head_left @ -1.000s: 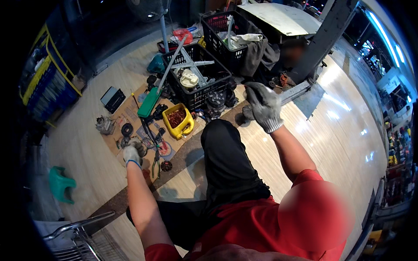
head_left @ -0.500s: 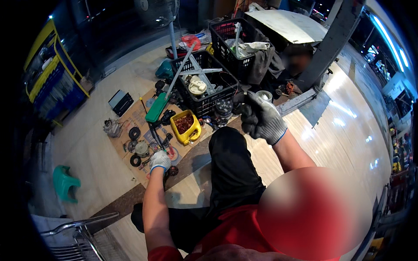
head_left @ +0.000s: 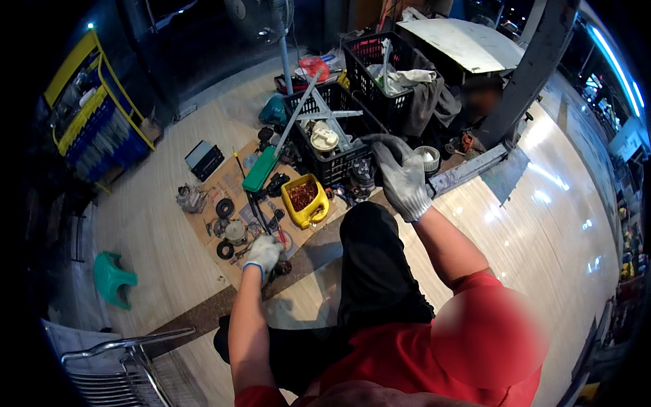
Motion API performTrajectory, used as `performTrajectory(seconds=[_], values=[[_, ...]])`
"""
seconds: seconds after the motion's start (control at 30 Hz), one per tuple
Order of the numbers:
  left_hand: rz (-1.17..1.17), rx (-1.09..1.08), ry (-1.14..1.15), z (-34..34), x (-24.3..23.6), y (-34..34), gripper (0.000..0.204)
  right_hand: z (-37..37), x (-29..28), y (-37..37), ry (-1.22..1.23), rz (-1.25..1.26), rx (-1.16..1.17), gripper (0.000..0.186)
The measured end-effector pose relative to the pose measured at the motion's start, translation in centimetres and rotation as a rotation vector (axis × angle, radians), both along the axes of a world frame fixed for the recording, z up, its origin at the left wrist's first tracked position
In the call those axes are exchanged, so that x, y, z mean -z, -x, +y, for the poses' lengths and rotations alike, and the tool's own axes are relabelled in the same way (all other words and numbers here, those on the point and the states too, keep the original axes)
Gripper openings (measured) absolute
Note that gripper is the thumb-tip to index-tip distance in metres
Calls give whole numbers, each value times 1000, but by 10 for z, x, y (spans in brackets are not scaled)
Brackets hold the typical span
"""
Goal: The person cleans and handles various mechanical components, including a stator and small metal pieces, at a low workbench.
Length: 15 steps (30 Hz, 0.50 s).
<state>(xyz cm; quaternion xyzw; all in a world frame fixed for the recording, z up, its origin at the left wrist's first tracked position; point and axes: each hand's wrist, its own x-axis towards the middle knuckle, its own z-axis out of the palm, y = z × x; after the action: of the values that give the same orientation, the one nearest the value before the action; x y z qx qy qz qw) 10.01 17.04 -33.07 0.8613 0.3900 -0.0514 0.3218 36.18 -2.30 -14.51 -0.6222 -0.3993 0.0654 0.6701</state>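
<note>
My left hand [head_left: 265, 252], in a pale work glove, is low over the near edge of a cardboard sheet [head_left: 215, 184]. Its fingers are curled beside a small dark round part [head_left: 284, 267]; what they grip is hidden. Raised near the corner of a black crate [head_left: 331, 169], my right hand [head_left: 403, 178] wears a grey-stained white glove. Its fingers are bent to the left and closed, and anything inside them cannot be made out. Between the hands stands a cut yellow jug [head_left: 313, 216] holding copper-coloured scraps [head_left: 302, 194]. Black rings [head_left: 224, 208] and a round metal housing [head_left: 235, 232] lie on the cardboard.
A green-headed, long-handled tool [head_left: 260, 169] leans on the crate. Behind it stands another black crate [head_left: 400, 102] with cloths over it. A grey post [head_left: 525, 88] rises at right. At left are a green stool [head_left: 110, 278], a metal chair [head_left: 129, 349] and a yellow-blue rack [head_left: 102, 115].
The view has shifted, so the scene sits slightly further right. My right hand has tipped over, its fingers now bent left toward the crate. My left hand has turned slightly at the cardboard.
</note>
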Motion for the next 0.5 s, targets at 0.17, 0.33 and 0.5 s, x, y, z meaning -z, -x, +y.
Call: performTrajectory(seconds=[0.17,0.33,0.5], values=[[81,889,-314,-38,17,-3,20,22,-21,-38,-110,-733,522,19],[26,879,8,-116,-50,-14,28,27,-31,-89,107,-871,862,22],[103,956,253,-153,-87,-12,31,31,-41,-149,97,-956,1066,26]])
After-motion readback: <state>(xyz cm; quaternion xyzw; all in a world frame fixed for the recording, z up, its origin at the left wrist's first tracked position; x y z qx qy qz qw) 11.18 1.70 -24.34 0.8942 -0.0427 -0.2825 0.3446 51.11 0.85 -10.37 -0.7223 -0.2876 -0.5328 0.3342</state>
